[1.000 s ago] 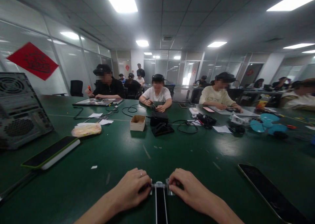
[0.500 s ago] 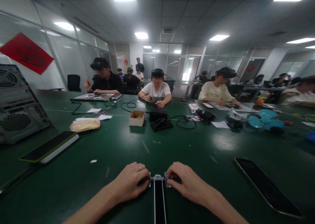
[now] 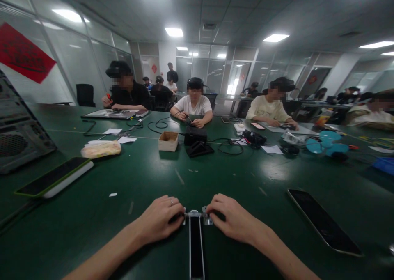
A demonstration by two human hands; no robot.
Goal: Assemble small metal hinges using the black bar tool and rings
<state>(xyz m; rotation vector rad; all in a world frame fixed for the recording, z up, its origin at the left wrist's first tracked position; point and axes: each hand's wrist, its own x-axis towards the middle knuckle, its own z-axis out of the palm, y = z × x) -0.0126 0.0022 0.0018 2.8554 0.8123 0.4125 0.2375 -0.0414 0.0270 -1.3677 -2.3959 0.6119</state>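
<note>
A long black bar with silver edges (image 3: 196, 249) runs from the bottom edge towards the middle of the table, and a silver crosspiece (image 3: 194, 213) sits at its far end. My left hand (image 3: 163, 220) is closed, thumb and fingers pinching a small metal bracket (image 3: 184, 219) at the crosspiece's left end. On the other side, my right hand (image 3: 230, 216) pinches a second, wider metal bracket (image 3: 208, 218). The fingertips partly hide both brackets. Both wrists are low over the green table (image 3: 132, 247).
A dark phone (image 3: 323, 220) lies to the right. On the left are a green-edged phone (image 3: 52, 176) and a computer case (image 3: 21, 128). Ahead stand a small open box (image 3: 168, 142) and a black device (image 3: 197, 142). Several people sit across the table.
The view has tilted down and shifted slightly. My right hand and its bracket sit a little farther from the crosspiece, with more of the bracket showing. Both hands keep their hold.
</note>
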